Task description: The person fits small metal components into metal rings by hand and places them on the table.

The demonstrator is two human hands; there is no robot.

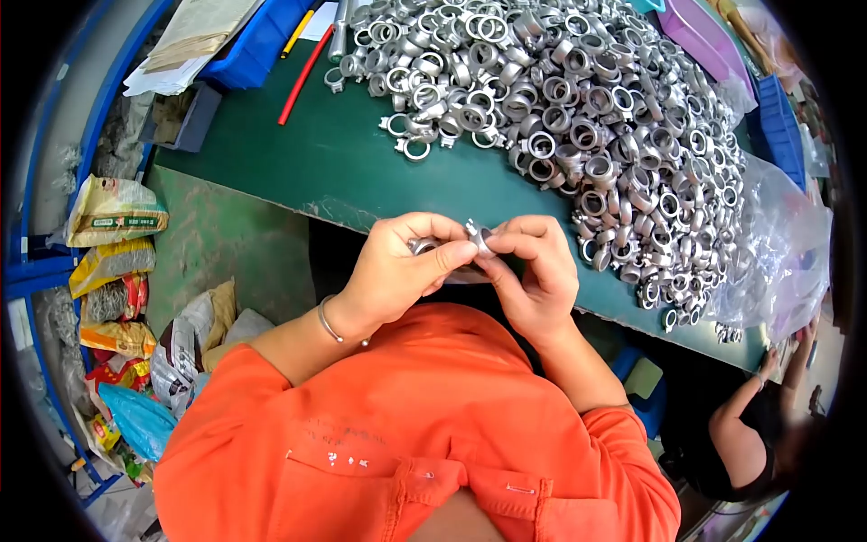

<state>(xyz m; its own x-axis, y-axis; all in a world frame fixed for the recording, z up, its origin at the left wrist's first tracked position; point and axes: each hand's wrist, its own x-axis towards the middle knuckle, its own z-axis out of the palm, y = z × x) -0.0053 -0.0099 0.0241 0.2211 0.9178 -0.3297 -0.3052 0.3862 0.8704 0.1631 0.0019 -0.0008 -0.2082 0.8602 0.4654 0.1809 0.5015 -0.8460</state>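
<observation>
Close to my chest, at the front edge of the green table, both hands meet around a small silver metal ring with a lug on it. My right hand pinches this ring between thumb and fingers. The thumb of my left hand reaches to the same ring, while its curled fingers hold another metal ring, partly hidden by them. Beyond my hands a large heap of similar metal rings covers the back and right of the table.
The green table carries a red stick, a yellow pencil-like stick and a blue bin. A pink bin and plastic bag lie right. Sacks fill the left floor. Another person sits at right.
</observation>
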